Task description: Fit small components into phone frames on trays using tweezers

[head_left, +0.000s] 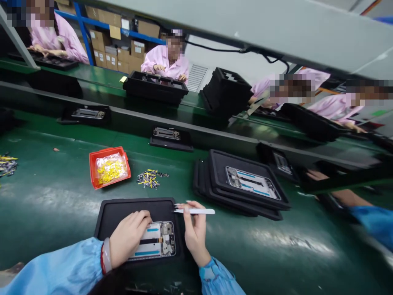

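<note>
An opened phone frame (168, 246) with a bare circuit board and blue strips lies on a black tray (113, 209) in front of me. My left hand (130, 231) rests over its left end, fingers bent together against it; the fingertips are partly hidden. White tweezers (202, 211) sit pinched in my right hand (195, 231), beside the tray's right edge. They are held level, tips pointing left above the tray, with nothing visible between them. Beyond the tray are a small pile of black and yellow parts (149, 178) and a red bin (94, 174) of yellow pieces.
Stacked black trays (221, 162) stand at right, the top one holding another phone frame (253, 183). More trayed frames (167, 133) line the rail. A co-worker's blue sleeve (373, 223) reaches in at far right. People in pink sit across the bench near black crates (153, 88).
</note>
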